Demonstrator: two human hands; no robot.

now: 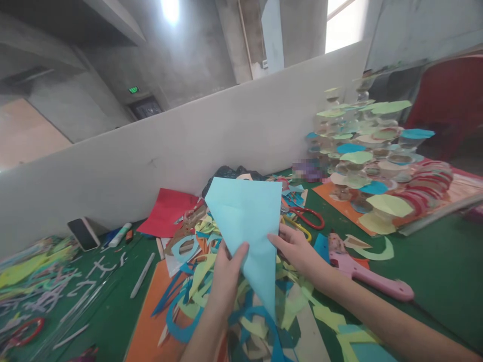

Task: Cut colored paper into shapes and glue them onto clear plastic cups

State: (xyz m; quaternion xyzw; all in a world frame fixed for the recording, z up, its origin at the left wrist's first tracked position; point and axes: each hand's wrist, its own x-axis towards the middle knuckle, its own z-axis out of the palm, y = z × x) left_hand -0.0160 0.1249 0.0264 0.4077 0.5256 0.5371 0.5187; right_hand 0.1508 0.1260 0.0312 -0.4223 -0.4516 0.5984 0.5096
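Note:
A light blue sheet of paper (247, 216), narrowing to a point at the bottom, is held up over a heap of paper scraps. My left hand (229, 266) grips its lower left edge, thumb on the near face and fingers behind. On the right edge, my right hand (292, 246) pinches the same sheet, its thumb also in front. The fingers behind the paper are partly hidden. Beneath lie blue, green and yellow cut scraps (204, 281). Red-handled scissors (307, 217) rest just beyond my right hand.
A pink hot glue gun (372, 279) lies right of my right forearm. Cups with paper tops (358, 158) crowd the back right. A red sheet (169, 211), a phone (83, 234) and a white pen (142, 275) are to the left. A pale partition (181, 146) borders the green table.

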